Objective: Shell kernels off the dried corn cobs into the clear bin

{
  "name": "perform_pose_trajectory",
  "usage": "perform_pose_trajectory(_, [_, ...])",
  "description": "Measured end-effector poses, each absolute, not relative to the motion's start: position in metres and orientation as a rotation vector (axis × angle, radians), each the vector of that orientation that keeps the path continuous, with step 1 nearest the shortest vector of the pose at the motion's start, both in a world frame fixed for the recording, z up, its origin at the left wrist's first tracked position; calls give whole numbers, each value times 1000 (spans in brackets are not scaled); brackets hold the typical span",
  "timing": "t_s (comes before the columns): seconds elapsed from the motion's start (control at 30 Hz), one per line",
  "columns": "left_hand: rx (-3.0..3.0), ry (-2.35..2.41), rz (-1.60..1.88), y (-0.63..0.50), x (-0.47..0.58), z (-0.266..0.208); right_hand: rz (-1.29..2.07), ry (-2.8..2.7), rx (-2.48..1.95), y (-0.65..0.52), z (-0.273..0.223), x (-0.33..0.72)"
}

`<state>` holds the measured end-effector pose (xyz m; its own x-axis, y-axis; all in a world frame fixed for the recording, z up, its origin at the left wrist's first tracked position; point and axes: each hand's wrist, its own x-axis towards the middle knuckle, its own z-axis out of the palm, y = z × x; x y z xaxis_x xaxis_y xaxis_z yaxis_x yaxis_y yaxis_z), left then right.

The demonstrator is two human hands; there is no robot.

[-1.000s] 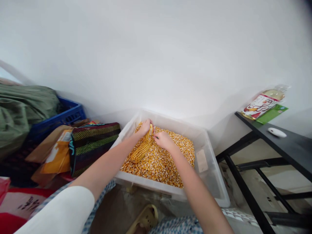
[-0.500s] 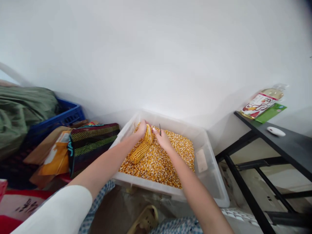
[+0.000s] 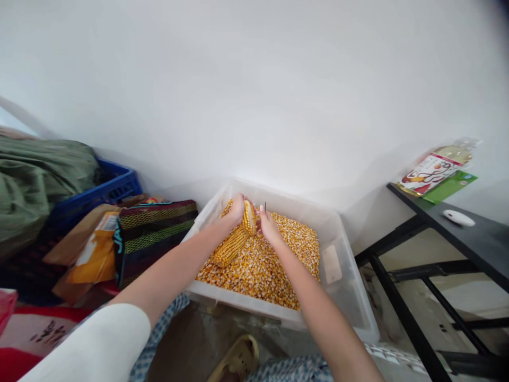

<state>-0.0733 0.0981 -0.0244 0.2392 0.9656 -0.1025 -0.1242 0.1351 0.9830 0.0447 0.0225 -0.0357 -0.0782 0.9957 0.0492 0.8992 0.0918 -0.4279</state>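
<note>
My left hand [image 3: 237, 207] is closed round a yellow corn cob [image 3: 249, 216], tilted over the loose kernels. Its far side is pale where kernels are gone. Just right of the cob, my right hand [image 3: 269, 226] is closed on a thin dark rod-like tool [image 3: 265, 205]; only its slim end shows above the fingers, and the rest is hidden. A second corn cob [image 3: 231, 248], full of kernels, lies on the heap of corn kernels [image 3: 262, 270] below my left hand. The heap fills much of a translucent plastic bin [image 3: 345, 276].
To the left stand a blue crate [image 3: 123, 183] with green cloth, and a dark striped mesh bag [image 3: 159, 228] beside cardboard. A black metal-legged table [image 3: 431, 212] at right holds a bottle [image 3: 433, 167], a green packet [image 3: 453, 185] and a white oval object [image 3: 458, 217]. A white wall rises behind.
The held cob has tilted a little and shifted slightly right along with both hands. Less of the dark tool shows above my right hand. The whole view has shifted slightly.
</note>
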Motion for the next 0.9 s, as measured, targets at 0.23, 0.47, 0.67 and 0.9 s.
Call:
perform_pose_trajectory(0.23, [1526,979,1059,95,-81,-21,380,-2256,-1908,9,-4,62])
perform_pose_trajectory(0.47, [1410,951,1068,99,-83,-24,260,-2513,-1838,-2,-2,45])
perform_pose_trajectory(0.67, [1294,1029,1094,113,-89,-38,208,-2519,-1896,-1,-7,41])
perform_pose_trajectory(0.9, [1201,1051,1093,111,-94,-32,213,-2550,-1875,2,-10,42])
